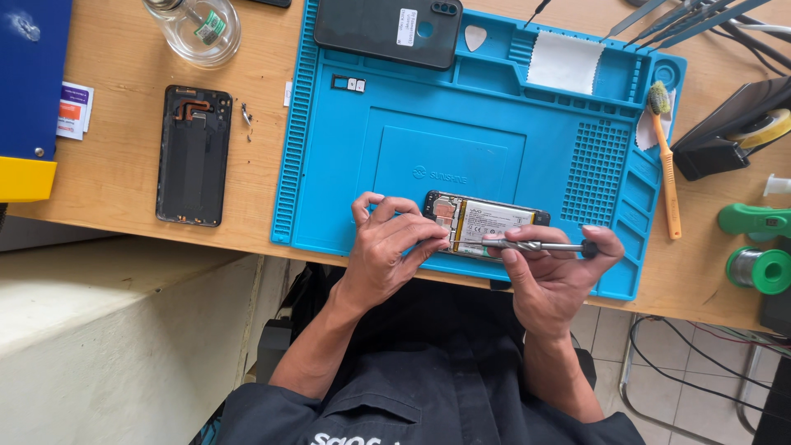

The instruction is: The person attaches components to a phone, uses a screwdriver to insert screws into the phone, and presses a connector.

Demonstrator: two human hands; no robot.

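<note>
An opened phone (494, 219) with its battery and board showing lies near the front edge of a blue repair mat (449, 156). My left hand (387, 247) grips the phone's left end, fingers curled over its edge. A slim metal screwdriver (535, 245) lies level in my right hand (556, 276), its tip pointing left onto the phone's lower edge near my left fingertips.
A removed black back cover (194, 155) lies on the wooden table left of the mat. Another black phone (387, 31) rests at the mat's top. A glass bottle (194, 29), a brush (666, 156), tweezers (676, 21), solder spool (762, 270) and tape roll surround it.
</note>
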